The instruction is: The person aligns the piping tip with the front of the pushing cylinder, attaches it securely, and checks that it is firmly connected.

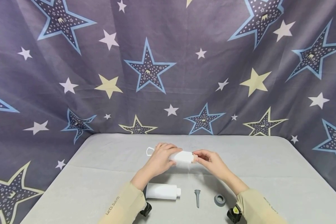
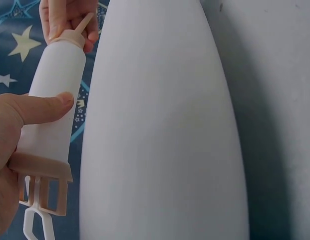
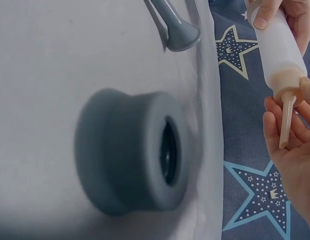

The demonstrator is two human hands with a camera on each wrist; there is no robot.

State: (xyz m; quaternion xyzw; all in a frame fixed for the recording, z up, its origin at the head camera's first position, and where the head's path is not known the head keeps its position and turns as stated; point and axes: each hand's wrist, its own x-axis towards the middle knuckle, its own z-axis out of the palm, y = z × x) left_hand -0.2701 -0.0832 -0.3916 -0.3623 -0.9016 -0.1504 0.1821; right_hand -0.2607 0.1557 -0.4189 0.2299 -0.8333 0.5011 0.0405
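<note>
Beyond the lying bottle (image 1: 161, 191), I hold the capped bottle (image 1: 184, 156): left hand (image 1: 162, 156) curled round it, right hand (image 1: 212, 161) pinching its beige nozzle cap (image 3: 286, 84). Cap appears seated; tightness unconfirmed. Likely remaining: gray nozzle (image 1: 197, 197) and gray collar (image 1: 220, 204), right of the bare-necked lying bottle.

A white bottle (image 1: 163, 191), grey nozzle (image 1: 197, 197) and grey ring (image 1: 219, 203) lie apart on a pale bench (image 1: 72, 193) before a dark star-print curtain (image 1: 190, 77).

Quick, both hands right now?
Left hand: closed, holding the white squeeze bottle.
Right hand: closed, pinching the beige nozzle cap on that bottle.
</note>
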